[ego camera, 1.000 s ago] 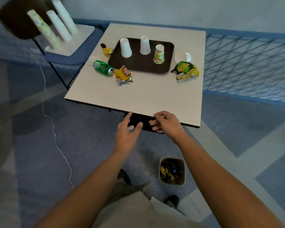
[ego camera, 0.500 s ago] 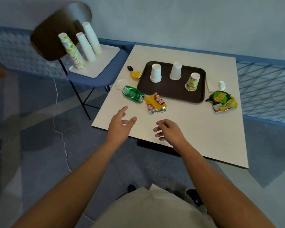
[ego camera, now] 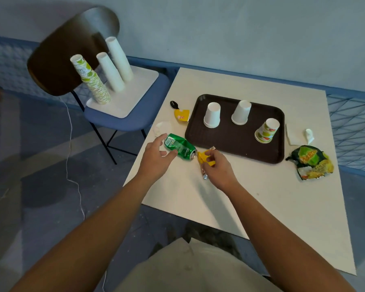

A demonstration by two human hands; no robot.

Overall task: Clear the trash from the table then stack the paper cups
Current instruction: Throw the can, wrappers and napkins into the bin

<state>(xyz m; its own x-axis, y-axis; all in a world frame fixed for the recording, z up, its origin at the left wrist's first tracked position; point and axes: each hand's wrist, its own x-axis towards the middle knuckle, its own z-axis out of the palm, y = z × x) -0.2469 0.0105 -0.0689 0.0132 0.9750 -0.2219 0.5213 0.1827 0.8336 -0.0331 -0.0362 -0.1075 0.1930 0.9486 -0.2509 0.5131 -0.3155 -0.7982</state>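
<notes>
Fingers (ego camera: 161, 139) of my left hand (ego camera: 154, 159) are spread and loose. The first finger is by the far side of the can (ego camera: 180, 146) and the thumb is by its near side. They hold nothing, and I cannot tell if they touch the can. My right hand (ego camera: 219, 168) pinches the wrapper (ego camera: 204, 160) with thumb and fingers. The wrapper is yellow, and its low tip is down by the table (ego camera: 261, 207).

The can is green and squashed. It lies on its side on the table, at 9 o'clock from the wrapper. It is just off the tray (ego camera: 236, 144), by the tray's 8 o'clock corner. On the tray stand two white cups (ego camera: 212, 118) and a printed cup (ego camera: 267, 130), all upside down and apart from each other. A chip bag (ego camera: 311, 162) lies at 4 o'clock from the tray, near the table's edge. A napkin (ego camera: 299, 134) lies at 12 o'clock from the chip bag. A small packet (ego camera: 181, 115), a spoon (ego camera: 174, 104) and a clear lid (ego camera: 161, 127) lie at 9 o'clock from the tray. At 10 o'clock from the table is a chair (ego camera: 122, 121) with three tall cup stacks (ego camera: 114, 68) on a white board (ego camera: 139, 87).
</notes>
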